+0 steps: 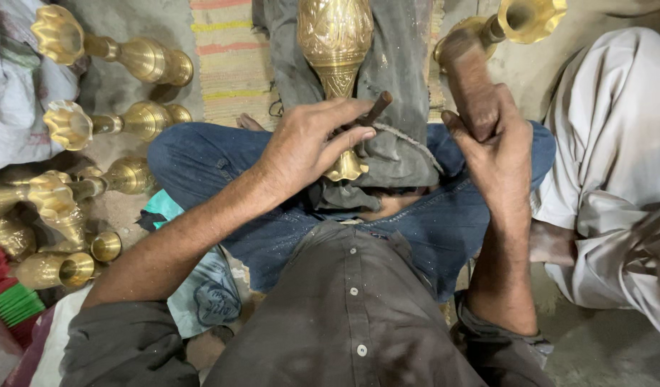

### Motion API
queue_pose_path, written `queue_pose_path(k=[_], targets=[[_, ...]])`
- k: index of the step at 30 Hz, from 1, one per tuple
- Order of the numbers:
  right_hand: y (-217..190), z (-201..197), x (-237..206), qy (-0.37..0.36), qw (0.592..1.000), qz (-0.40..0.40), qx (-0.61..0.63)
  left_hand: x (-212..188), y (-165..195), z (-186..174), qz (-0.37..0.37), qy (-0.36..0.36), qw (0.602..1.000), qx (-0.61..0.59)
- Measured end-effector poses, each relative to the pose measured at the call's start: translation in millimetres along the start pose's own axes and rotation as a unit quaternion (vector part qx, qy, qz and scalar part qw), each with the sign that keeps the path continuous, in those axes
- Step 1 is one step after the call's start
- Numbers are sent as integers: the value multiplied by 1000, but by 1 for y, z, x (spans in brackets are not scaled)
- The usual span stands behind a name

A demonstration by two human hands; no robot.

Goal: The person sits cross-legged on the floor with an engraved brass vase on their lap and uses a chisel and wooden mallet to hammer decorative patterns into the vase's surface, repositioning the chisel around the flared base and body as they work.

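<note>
- A person sits cross-legged on the floor, seen from above; a brass vase (pixel 335 50) lies along the lap at 12 o'clock, its flared foot toward the body, resting on a grey cloth (pixel 401 107).
- The left hand (pixel 308 147) sits at the vase's narrow stem, fingers pressed together and pinching a thin dark punch (pixel 376 109) that slants up toward 1 o'clock.
- The right hand (pixel 498 154) is at 3 o'clock, fingers wrapped tight round a thick wooden mallet (pixel 467 72) raised upright.
- The vase looks like stiff, engraved sheet metal: probably fairly heavy, hard and smooth, likely to roll or slip unless bedded in the cloth. The narrow stem above the foot seems the surest place to grip; the patterned body could dent.
- More brass vases (pixel 115 54) lie on the floor from 9 to 11 o'clock.
- Another person's pale sleeve (pixel 616 143) is at 3 o'clock.
</note>
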State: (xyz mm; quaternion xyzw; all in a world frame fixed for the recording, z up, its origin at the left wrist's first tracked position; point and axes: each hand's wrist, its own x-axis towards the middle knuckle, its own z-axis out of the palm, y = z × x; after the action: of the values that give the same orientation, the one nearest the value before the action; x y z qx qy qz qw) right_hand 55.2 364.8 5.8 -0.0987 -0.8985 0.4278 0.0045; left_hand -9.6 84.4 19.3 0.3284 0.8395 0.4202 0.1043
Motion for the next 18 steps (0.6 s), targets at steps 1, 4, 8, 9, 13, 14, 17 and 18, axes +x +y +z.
queue_pose_path(k=[1, 4, 8, 9, 13, 14, 17, 18], targets=[[1, 0, 0, -3, 1000, -3, -1, 0, 0, 0, 3, 3, 1000, 3], [1, -1, -1, -24, 998, -60, -17, -1, 1, 0, 12, 13, 1000, 9], [-4, -4, -7, -22, 980, -129, -148, -1, 2, 0, 10, 16, 1000, 9], [-5, -4, -5, -31, 990, -83, -111, -1, 2, 0, 7, 12, 1000, 7], [-5, -8, 0, -64, 989, -60, -122, -1, 4, -2, 19, 29, 999, 2], [-5, -9, 1, -66, 980, -96, -163, 0, 4, -3, 16, 26, 1000, 5], [-1, -9, 4, -69, 994, -76, 25, -1, 5, -4, 15, 27, 1000, -5], [0, -9, 5, -87, 992, -77, -45, 0, 5, -4, 19, 30, 999, -9]])
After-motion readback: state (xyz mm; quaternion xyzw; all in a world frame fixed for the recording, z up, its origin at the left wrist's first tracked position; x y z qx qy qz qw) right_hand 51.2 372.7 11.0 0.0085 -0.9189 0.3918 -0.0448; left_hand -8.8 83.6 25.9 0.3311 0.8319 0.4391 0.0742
